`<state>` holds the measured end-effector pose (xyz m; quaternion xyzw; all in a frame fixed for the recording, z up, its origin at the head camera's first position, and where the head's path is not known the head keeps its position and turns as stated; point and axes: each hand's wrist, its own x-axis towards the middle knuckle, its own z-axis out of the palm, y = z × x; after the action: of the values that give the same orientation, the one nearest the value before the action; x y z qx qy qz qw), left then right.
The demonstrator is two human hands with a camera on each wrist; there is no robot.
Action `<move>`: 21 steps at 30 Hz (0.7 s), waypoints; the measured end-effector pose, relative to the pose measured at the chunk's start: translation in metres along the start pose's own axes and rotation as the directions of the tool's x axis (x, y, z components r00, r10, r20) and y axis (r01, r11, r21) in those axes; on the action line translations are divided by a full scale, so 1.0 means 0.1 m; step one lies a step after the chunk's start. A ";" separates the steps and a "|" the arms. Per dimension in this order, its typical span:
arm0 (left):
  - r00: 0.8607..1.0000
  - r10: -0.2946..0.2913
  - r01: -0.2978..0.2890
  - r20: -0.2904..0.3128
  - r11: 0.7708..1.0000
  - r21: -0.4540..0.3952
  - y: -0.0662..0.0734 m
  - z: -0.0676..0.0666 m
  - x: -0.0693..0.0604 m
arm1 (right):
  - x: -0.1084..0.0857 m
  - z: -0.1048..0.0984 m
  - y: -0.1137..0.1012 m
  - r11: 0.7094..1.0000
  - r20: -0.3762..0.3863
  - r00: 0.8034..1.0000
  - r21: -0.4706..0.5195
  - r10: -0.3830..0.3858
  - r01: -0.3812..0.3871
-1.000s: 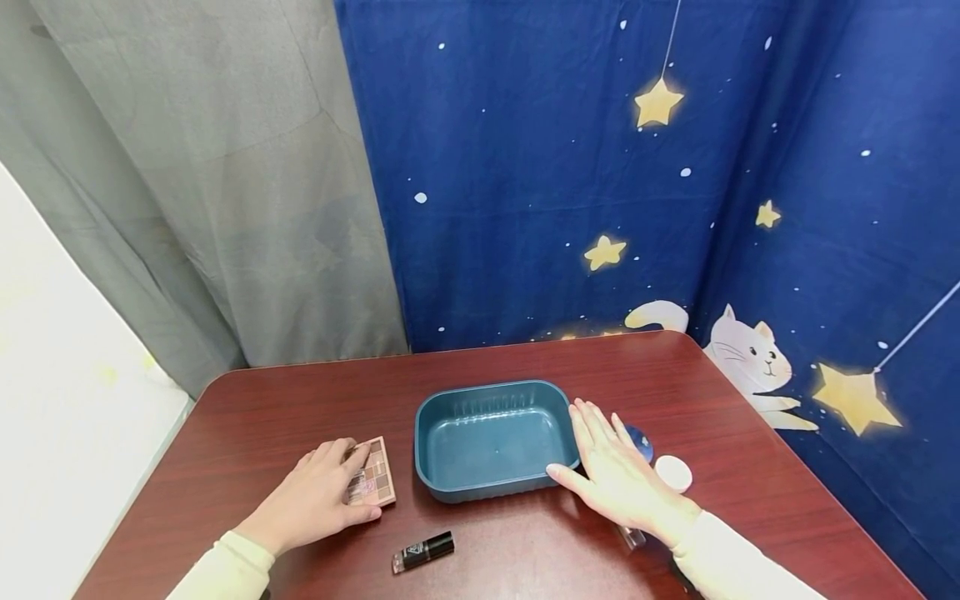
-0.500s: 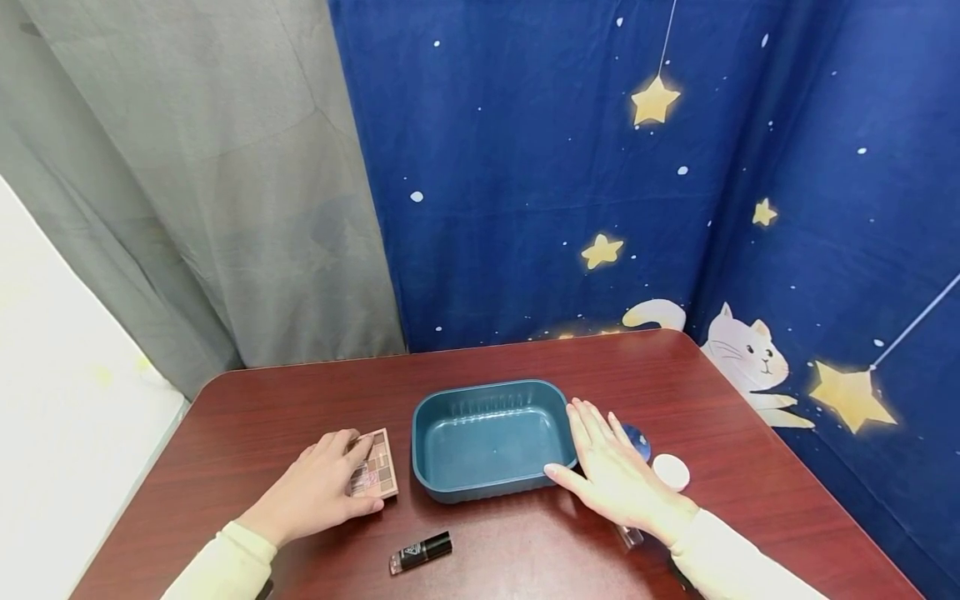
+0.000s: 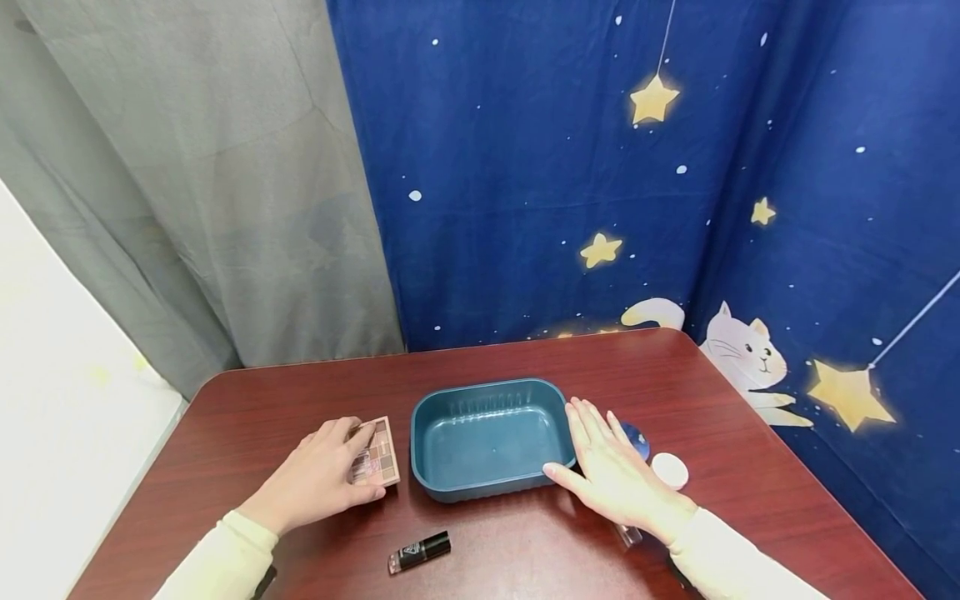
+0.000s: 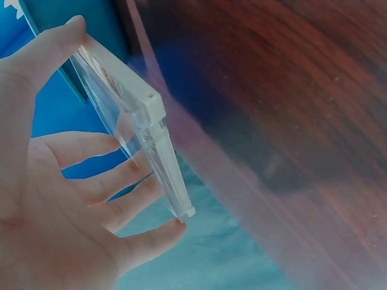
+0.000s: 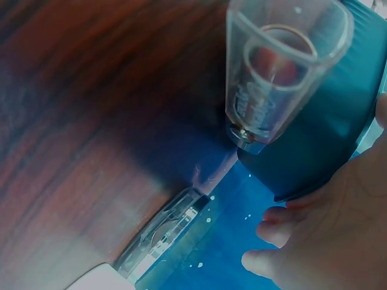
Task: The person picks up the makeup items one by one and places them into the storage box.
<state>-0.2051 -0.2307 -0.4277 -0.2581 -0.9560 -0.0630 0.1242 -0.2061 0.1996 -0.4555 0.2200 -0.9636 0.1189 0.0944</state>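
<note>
"What is closest to the person?"

"Two pale sleeves come in at the bottom. Then a little tube with a black cap lies on its side on the red-brown table. Over on the right, a clear thing peeks out from under the wrist. The right wrist camera sees a clear tub with something red in it."

"What has the left hand got?"

"The left hand is holding a flat makeup palette with lots of brown and pink squares. The thumb is at one edge and the fingers are at another. The palette is just to the left of the blue-green box. I can't tell if it touches the table."

"And the other hand?"

"The right hand is flat and wide, with straight fingers. It rests against the right end of the box, and its thumb is on the near corner."

"What's past that hand?"

"A round white thing, and just behind it a round blue one, partly hidden by the fingers."

"And way at the back?"

"A gray curtain, and a blue curtain with yellow stars and a white cat."
</note>
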 end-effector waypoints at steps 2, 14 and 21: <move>1.000 0.001 -0.001 -0.003 1.000 -0.005 0.00 -0.01 0.02 | 0.00 0.00 0.00 1.000 0.001 1.000 -0.003 -0.002 0.002; 1.000 -0.001 0.001 0.004 1.000 -0.022 0.03 -0.07 0.14 | -0.01 0.00 -0.01 1.000 0.002 1.000 -0.017 0.001 -0.001; 1.000 -0.004 0.003 -0.008 0.999 -0.037 0.02 -0.14 0.21 | 0.00 0.00 0.00 1.000 -0.005 1.000 -0.022 -0.008 0.008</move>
<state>-0.2188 -0.2210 -0.4087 -0.2584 -0.9546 -0.0820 0.1230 -0.2065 0.1993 -0.4558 0.2225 -0.9637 0.1084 0.0999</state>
